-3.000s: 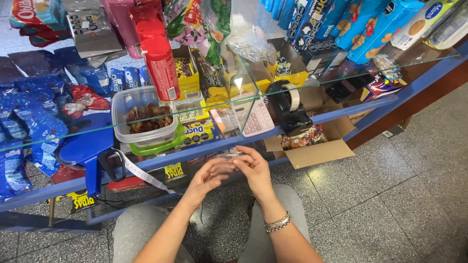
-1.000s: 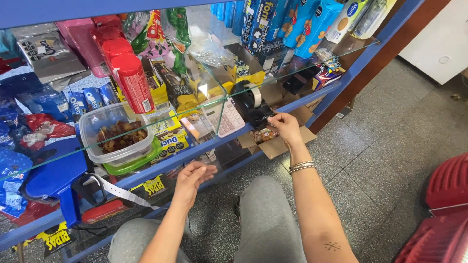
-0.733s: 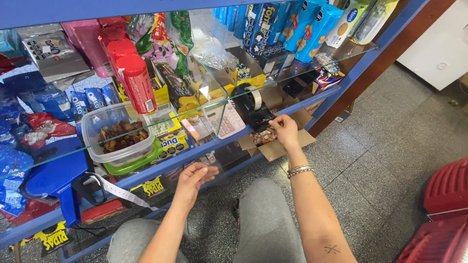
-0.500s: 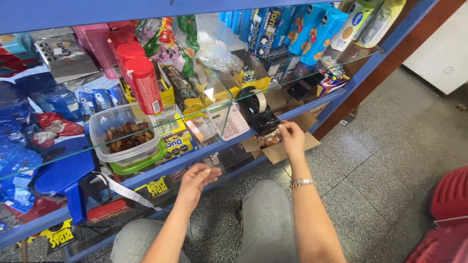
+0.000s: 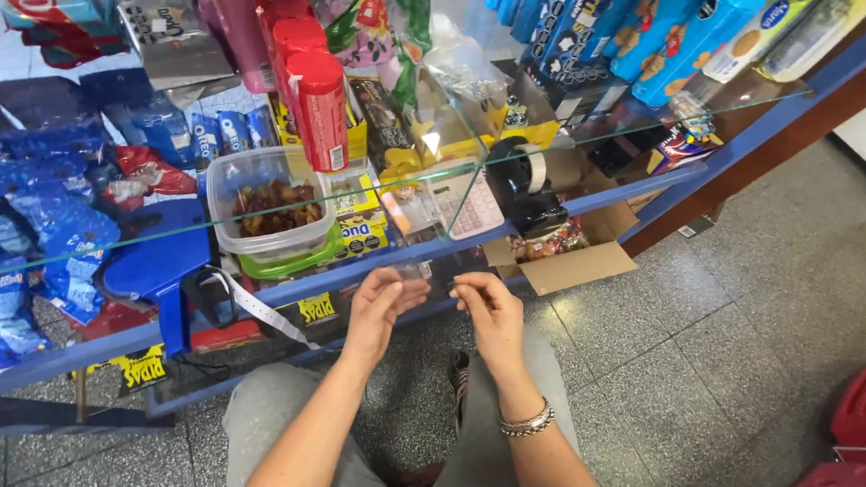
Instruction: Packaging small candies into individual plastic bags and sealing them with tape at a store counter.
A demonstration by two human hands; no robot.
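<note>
A: What are the fingers doing?

B: The left hand (image 5: pixel 379 302) pinches a small clear bag (image 5: pixel 417 271) with thumb and fingers. The right hand (image 5: pixel 487 307) has its fingertips pressed close together just beside it. I cannot tell if they grip the bag or a bit of clear tape.

A: Where is the bag?

B: Between both hands, in front of the blue shelf edge (image 5: pixel 361 280), above the person's grey-clad knees.

A: What does it look like?

B: Thin, shiny, see-through and crinkly.

A: What is behind it?

B: A glass shelf (image 5: pixel 631 126), flat and smooth. Under it is a clear plastic tub (image 5: pixel 271 203) with brown bits inside, on a green lid. Next to that are yellow boxes (image 5: pixel 361 216), a pink calculator (image 5: pixel 469 203) and a black tape holder (image 5: pixel 523 189) with a white roll.

A: And higher up?

B: Tall red tubes (image 5: pixel 316 104) stand up straight. Blue packs (image 5: pixel 631 45) lean on the right, and soft blue bags (image 5: pixel 45 234) pile on the left.

A: Anything else?

B: An open brown box (image 5: pixel 577 257) sits low on the right. Yellow tags (image 5: pixel 316 308) hang on the blue edge. The floor (image 5: pixel 722 361) has grey tiles.
</note>
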